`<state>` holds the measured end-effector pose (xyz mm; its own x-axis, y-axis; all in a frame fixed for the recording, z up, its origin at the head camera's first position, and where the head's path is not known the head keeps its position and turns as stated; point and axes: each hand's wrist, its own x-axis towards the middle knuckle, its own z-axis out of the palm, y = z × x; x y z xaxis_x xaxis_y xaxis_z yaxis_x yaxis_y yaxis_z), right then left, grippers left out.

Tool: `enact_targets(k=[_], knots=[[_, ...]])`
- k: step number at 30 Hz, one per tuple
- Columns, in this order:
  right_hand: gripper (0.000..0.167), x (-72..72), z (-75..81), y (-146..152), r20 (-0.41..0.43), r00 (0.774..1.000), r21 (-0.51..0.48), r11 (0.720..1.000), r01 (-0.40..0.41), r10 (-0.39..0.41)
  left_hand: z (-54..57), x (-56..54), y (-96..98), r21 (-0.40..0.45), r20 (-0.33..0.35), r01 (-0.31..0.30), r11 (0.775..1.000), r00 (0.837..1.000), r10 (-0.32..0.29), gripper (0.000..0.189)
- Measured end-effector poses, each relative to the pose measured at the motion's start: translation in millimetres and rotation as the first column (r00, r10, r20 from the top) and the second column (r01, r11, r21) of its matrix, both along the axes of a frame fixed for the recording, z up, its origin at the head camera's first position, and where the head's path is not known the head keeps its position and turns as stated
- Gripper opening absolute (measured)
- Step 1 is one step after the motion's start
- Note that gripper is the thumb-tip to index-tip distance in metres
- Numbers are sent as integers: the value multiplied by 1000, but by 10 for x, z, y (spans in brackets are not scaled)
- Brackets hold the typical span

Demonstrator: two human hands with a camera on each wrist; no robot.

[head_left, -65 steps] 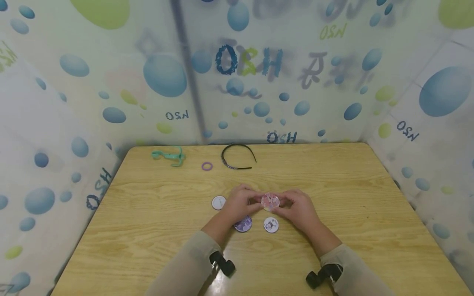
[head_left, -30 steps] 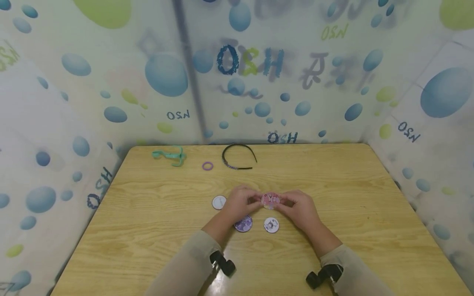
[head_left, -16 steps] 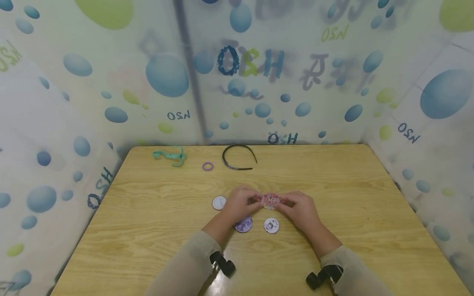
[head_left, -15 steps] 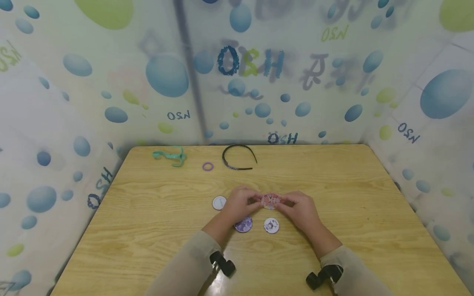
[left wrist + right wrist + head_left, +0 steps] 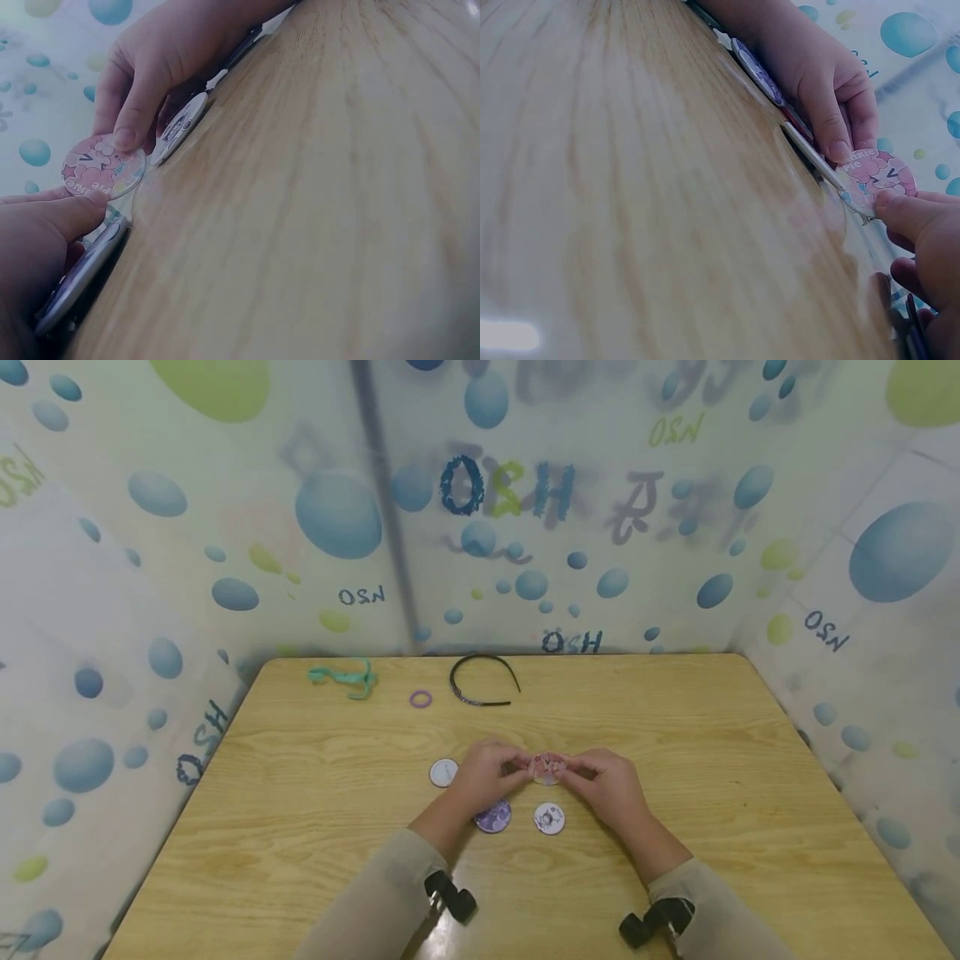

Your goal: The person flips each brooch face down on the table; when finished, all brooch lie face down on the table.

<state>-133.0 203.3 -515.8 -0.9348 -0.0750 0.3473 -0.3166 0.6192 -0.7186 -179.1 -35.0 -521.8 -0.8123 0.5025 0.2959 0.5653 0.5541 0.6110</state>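
Note:
A round pink button badge [image 5: 547, 767] with a cartoon character is held between both hands, tilted up a little above the table. My left hand [image 5: 483, 772] pinches its left edge between thumb and fingers. Its right edge is pinched the same way by my right hand [image 5: 606, 783]. In the right wrist view, the pink badge [image 5: 877, 178] shows its printed front, with a thumb on each side. Just below the hands lie a purple badge [image 5: 493, 817], partly covered by the left wrist, and a white badge [image 5: 550, 818] with a drawing.
Another white round badge [image 5: 442, 772] lies left of the left hand, partly hidden by it. Along the table's far edge are a mint-green hook-like thing [image 5: 345, 677], a purple ring [image 5: 421, 699] and a black headband [image 5: 456, 687]. Patterned curtain walls surround the wooden table [image 5: 675, 718].
The pink badge's tilt has shifted slightly between the fingers, and the glare on it has changed. Both hands stay in the same place, and the other badges have not moved.

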Motion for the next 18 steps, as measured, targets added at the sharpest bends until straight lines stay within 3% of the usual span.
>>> enact_targets(k=[18], knots=[[13,-3,-13,2,-26,1000,-34,999,-1,1,-30,-10,-8,49,-39,24,999,999,-22,10]])
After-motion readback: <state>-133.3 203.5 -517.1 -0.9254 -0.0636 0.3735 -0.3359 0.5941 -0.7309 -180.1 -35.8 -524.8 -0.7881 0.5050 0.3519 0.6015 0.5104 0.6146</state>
